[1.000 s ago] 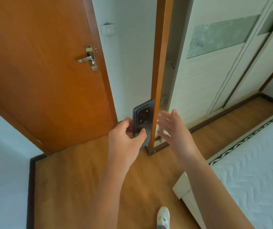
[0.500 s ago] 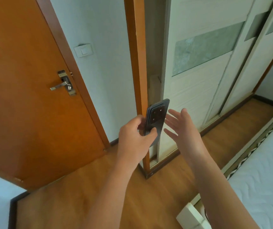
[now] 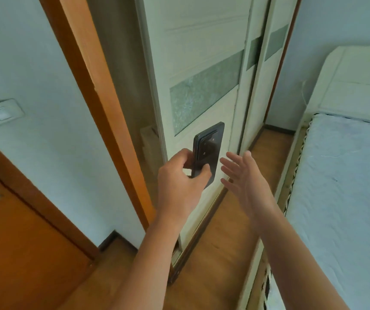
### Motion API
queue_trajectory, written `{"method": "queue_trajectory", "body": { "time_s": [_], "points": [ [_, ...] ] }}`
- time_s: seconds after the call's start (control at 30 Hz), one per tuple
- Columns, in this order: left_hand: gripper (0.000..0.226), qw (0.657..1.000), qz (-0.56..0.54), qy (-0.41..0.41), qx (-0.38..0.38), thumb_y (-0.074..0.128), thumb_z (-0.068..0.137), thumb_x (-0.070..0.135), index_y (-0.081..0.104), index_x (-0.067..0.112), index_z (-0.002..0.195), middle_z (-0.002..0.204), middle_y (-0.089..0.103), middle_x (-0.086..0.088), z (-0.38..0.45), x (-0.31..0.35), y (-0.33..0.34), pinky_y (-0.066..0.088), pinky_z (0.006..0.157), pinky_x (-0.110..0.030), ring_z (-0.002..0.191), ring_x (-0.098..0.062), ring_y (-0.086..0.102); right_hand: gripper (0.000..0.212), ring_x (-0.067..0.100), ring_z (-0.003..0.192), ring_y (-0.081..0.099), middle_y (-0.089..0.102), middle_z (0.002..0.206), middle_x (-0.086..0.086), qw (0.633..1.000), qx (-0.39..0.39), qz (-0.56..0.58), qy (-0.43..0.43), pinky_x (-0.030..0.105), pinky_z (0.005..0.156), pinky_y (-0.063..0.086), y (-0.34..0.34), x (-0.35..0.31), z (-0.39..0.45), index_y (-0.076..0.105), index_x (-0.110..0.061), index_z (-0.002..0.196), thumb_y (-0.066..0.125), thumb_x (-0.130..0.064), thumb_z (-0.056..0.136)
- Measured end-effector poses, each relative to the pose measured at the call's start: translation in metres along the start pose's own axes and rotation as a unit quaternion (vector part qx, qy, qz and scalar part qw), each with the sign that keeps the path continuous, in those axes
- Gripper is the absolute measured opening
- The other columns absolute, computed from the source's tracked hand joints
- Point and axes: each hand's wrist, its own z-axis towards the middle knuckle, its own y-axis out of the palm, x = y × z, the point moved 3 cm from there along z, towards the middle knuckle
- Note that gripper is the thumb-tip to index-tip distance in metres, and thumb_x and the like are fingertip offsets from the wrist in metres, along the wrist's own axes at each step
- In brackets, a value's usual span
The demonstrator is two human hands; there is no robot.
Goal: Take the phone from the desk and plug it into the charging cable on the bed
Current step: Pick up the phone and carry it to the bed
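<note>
Left hand [image 3: 180, 186]: fingers clamp phone [image 3: 207, 153] upright, ready for carrying.
Right hand [image 3: 245, 175]: fingers spread, empty, beside phone.
Bed [image 3: 345, 175]: right of phone; cable unseen.

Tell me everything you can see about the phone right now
The phone is a dark grey or black slab with rounded corners, its back turned toward the camera, showing a raised square camera block with several small lenses near the top. It stands roughly upright, tilted slightly, held in the air in front of the pale wardrobe door. The left hand grips its lower part, thumb across the back. The open right hand is close beside it, not touching. No cable is attached.
</note>
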Motion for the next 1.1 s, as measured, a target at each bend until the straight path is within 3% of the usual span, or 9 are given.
{"method": "queue_trajectory", "body": {
  "time_s": [0.3, 0.5, 0.6, 0.8, 0.97, 1.1],
  "points": [
    [0.011, 0.990, -0.085, 0.069, -0.094, 0.071, 0.080, 0.030, 0.064, 0.031, 0.088, 0.075, 0.064, 0.026, 0.104, -0.027, 0.046, 0.048, 0.064, -0.007, 0.082, 0.003, 0.063, 0.062, 0.007, 0.121, 0.053, 0.060, 0.131, -0.010, 0.988, 0.146, -0.012, -0.057, 0.031, 0.096, 0.045, 0.002, -0.019, 0.069, 0.049, -0.026, 0.137, 0.030, -0.063, 0.092],
    [0.011, 0.982, -0.122, 0.074, -0.123, 0.071, 0.082, 0.028, 0.064, 0.029, 0.090, 0.080, 0.066, 0.020, 0.134, -0.038, 0.081, 0.057, 0.070, -0.023, 0.082, -0.001, 0.064, 0.058, 0.005, 0.116, 0.053, 0.059, 0.129, -0.010, 0.978, 0.200, -0.024, -0.057, 0.026, 0.091, 0.044, -0.011, -0.022, 0.097, 0.048, -0.024, 0.139, 0.027, -0.057, 0.096],
    [0.011, 0.981, -0.130, 0.074, -0.125, 0.071, 0.082, 0.027, 0.063, 0.029, 0.090, 0.081, 0.067, 0.018, 0.146, -0.040, 0.101, 0.058, 0.072, -0.026, 0.084, 0.000, 0.063, 0.056, 0.005, 0.116, 0.053, 0.058, 0.132, -0.008, 0.975, 0.212, -0.021, -0.056, 0.024, 0.090, 0.045, -0.023, -0.024, 0.112, 0.048, -0.023, 0.138, 0.027, -0.054, 0.097],
    [0.017, 0.984, -0.101, 0.064, -0.135, 0.073, 0.083, 0.027, 0.060, 0.033, 0.094, 0.083, 0.064, 0.022, 0.168, -0.041, 0.158, 0.058, 0.073, -0.021, 0.082, 0.004, 0.063, 0.059, 0.007, 0.121, 0.051, 0.056, 0.135, -0.007, 0.975, 0.214, -0.013, -0.055, 0.037, 0.104, 0.041, -0.063, -0.023, 0.157, 0.047, -0.025, 0.139, 0.027, -0.058, 0.095],
    [0.018, 0.986, -0.083, 0.047, -0.135, 0.073, 0.084, 0.029, 0.060, 0.034, 0.096, 0.087, 0.065, 0.019, 0.196, -0.034, 0.216, 0.061, 0.076, -0.029, 0.080, 0.002, 0.063, 0.061, 0.002, 0.115, 0.053, 0.061, 0.117, -0.022, 0.974, 0.219, -0.006, -0.064, 0.025, 0.090, 0.044, -0.113, -0.037, 0.203, 0.049, -0.031, 0.136, 0.028, -0.065, 0.090],
    [0.020, 0.986, -0.078, 0.044, -0.144, 0.073, 0.084, 0.028, 0.059, 0.035, 0.096, 0.085, 0.061, 0.025, 0.216, -0.028, 0.249, 0.060, 0.078, -0.030, 0.079, 0.004, 0.062, 0.065, 0.006, 0.119, 0.052, 0.057, 0.130, -0.014, 0.971, 0.233, 0.004, -0.061, 0.028, 0.096, 0.043, -0.141, -0.051, 0.230, 0.047, -0.030, 0.138, 0.028, -0.067, 0.087]
  ]
}}
